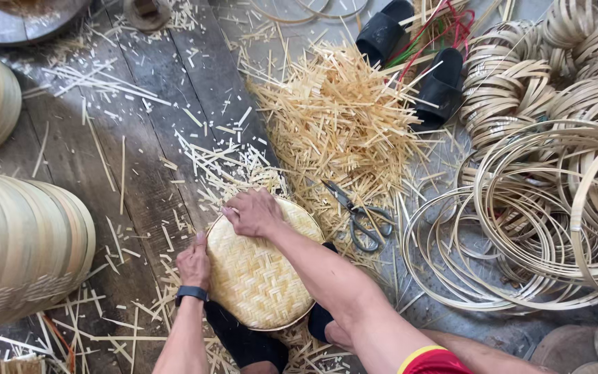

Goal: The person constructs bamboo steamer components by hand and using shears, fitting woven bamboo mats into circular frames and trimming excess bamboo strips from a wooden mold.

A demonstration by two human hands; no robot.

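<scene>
A round woven bamboo tray (pixel 261 277) rests on my lap, its pale plaited underside facing up. My left hand (pixel 194 262) grips its left rim; a dark band sits on that wrist. My right hand (pixel 252 212) presses on the top rim, fingers curled over the edge. Grey scissors (pixel 360 215) lie on the floor just right of the tray, blades pointing up-left, untouched.
A heap of bamboo offcuts (pixel 337 118) lies beyond the tray. Coils of thin bamboo hoops (pixel 541 215) fill the right side. Stacked woven trays (pixel 19 242) stand at left. Two black sandals (pixel 417 62) lie at the top. Slivers litter the plank floor (pixel 140 173).
</scene>
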